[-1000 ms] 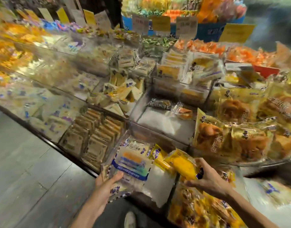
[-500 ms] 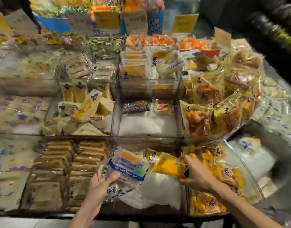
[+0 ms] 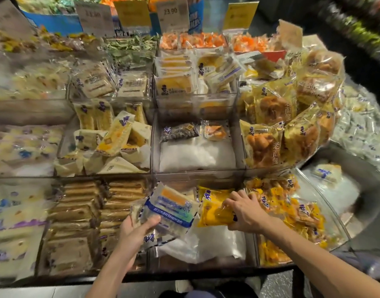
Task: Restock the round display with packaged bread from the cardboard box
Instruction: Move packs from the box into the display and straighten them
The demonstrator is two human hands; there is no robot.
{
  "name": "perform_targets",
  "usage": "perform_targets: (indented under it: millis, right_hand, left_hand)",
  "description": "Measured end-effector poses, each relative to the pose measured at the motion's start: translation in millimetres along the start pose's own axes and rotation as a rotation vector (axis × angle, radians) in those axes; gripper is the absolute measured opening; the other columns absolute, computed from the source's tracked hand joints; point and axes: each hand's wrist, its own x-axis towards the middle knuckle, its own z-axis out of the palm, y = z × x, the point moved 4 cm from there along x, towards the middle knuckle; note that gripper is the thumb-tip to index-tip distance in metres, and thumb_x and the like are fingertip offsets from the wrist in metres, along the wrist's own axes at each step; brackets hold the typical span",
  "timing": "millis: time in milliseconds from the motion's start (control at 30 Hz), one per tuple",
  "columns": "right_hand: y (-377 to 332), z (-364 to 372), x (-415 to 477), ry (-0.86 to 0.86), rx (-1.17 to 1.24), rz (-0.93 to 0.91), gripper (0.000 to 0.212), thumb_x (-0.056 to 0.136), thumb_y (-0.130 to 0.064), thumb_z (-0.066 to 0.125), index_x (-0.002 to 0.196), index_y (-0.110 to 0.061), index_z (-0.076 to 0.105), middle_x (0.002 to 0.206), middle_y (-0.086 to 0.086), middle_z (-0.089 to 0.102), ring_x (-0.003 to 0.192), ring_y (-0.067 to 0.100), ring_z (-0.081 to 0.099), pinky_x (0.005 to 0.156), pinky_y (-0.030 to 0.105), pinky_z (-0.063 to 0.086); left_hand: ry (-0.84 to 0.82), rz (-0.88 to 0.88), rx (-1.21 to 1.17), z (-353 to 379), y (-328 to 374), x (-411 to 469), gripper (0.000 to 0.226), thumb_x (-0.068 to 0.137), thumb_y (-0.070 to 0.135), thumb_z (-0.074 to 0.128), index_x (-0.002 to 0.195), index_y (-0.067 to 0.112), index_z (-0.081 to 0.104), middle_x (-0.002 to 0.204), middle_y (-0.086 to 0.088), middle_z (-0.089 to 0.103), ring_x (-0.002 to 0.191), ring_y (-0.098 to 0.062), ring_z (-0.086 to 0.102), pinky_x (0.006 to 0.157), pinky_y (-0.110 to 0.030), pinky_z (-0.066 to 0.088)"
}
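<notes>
The tiered display (image 3: 198, 176) of clear bins spreads wide, crowded with wrapped bread. In its front middle compartment lies white padding (image 3: 219, 244), with a heap of yellow packets (image 3: 296, 214) in the bin just to the right. Over that padding the left hand (image 3: 137, 231) holds a small stack of blue-and-white bread packets (image 3: 172, 209), thumb on top. The right hand (image 3: 247, 211) grips a yellow bread packet (image 3: 212, 214) just beside them, fingers curled over its edge.
</notes>
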Motion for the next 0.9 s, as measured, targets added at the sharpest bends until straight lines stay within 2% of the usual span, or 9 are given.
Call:
perform_targets:
  millis: [200,367,467,533,600,667,767,833,900]
  right_hand:
    - [-12,24,-1,-0.078,-0.084,-0.117,0.083,0.084,-0.059,0.064,0.149,-0.022,0.029,0.140,0.001,0.044,0.124,0.023,0.038,0.103,0.042,0.032]
    - [-11,30,6,0.062,-0.065,-0.082,0.057,0.096,-0.042,0.059,0.145,-0.023,0.036,0.135,0.001,0.052,0.118,0.022,0.046,0.095,0.035,0.038]
    - [-10,32,8,0.051,-0.052,-0.062,0.059,0.096,-0.038,0.060,0.147,-0.025,0.035,0.137,0.002,0.050,0.120,0.022,0.045,0.097,0.035,0.039]
    - [-11,28,6,0.029,0.043,-0.036,0.065,0.092,-0.046,0.063,0.148,-0.026,0.036,0.139,0.002,0.047,0.122,0.022,0.043,0.099,0.035,0.042]
    - [-12,13,2,0.053,0.245,0.047,0.061,0.090,-0.046,0.065,0.143,-0.024,0.045,0.136,0.002,0.050,0.121,0.020,0.045,0.100,0.034,0.044]
    - [-9,-10,-6,0.106,0.631,0.233,0.043,0.094,-0.044,0.060,0.124,-0.014,0.062,0.116,0.004,0.065,0.101,0.017,0.060,0.088,0.033,0.053]
    - [-18,-20,-28,-0.188,1.335,0.484,0.079,0.087,-0.075,0.037,0.094,0.000,0.064,0.078,0.011,0.071,0.059,0.018,0.063,0.054,0.028,0.051]
    - [-30,-22,-42,-0.426,1.600,0.438,0.100,0.083,-0.085,0.024,0.102,0.004,0.063,0.082,0.019,0.069,0.059,0.021,0.061,0.051,0.025,0.049]
    - [-38,-24,-48,-0.521,1.786,0.370,0.101,0.086,-0.084,0.029,0.119,0.005,0.065,0.090,0.022,0.067,0.063,0.022,0.062,0.053,0.025,0.054]
  left_hand:
    - [0.005,0.018,0.043,0,-1,1,0.065,0.059,0.034,0.084,0.119,0.016,0.062,0.101,-0.001,0.077,0.100,-0.020,0.071,0.098,-0.049,0.050]
    - [0.003,0.023,0.058,5,-2,0,0.057,0.067,0.028,0.085,0.118,0.018,0.061,0.100,0.000,0.077,0.097,-0.017,0.071,0.088,-0.039,0.052]
    - [-0.012,0.035,0.091,10,3,0,0.049,0.071,0.025,0.084,0.115,0.017,0.062,0.099,0.001,0.077,0.097,-0.018,0.071,0.094,-0.044,0.052]
    - [-0.037,0.045,0.117,14,5,1,0.054,0.068,0.030,0.085,0.115,0.017,0.061,0.100,-0.001,0.077,0.097,-0.018,0.072,0.096,-0.047,0.052]
    - [-0.059,0.057,0.137,20,10,0,0.057,0.067,0.031,0.086,0.116,0.018,0.060,0.101,-0.001,0.076,0.098,-0.018,0.071,0.094,-0.047,0.053]
    - [-0.061,0.087,0.160,26,16,0,0.061,0.063,0.035,0.087,0.116,0.020,0.059,0.102,0.000,0.076,0.099,-0.019,0.071,0.092,-0.044,0.054]
    - [-0.030,0.250,0.232,35,31,-4,0.064,0.060,0.037,0.090,0.114,0.021,0.060,0.103,0.000,0.074,0.097,-0.015,0.071,0.082,-0.035,0.059]
    - [-0.031,0.409,0.344,46,43,-13,0.066,0.058,0.037,0.094,0.112,0.032,0.057,0.103,0.008,0.071,0.095,-0.004,0.069,0.078,-0.027,0.059]
    - [-0.075,0.588,0.502,63,59,-32,0.062,0.056,0.039,0.095,0.102,0.043,0.054,0.094,0.022,0.066,0.091,0.013,0.063,0.078,-0.011,0.052]
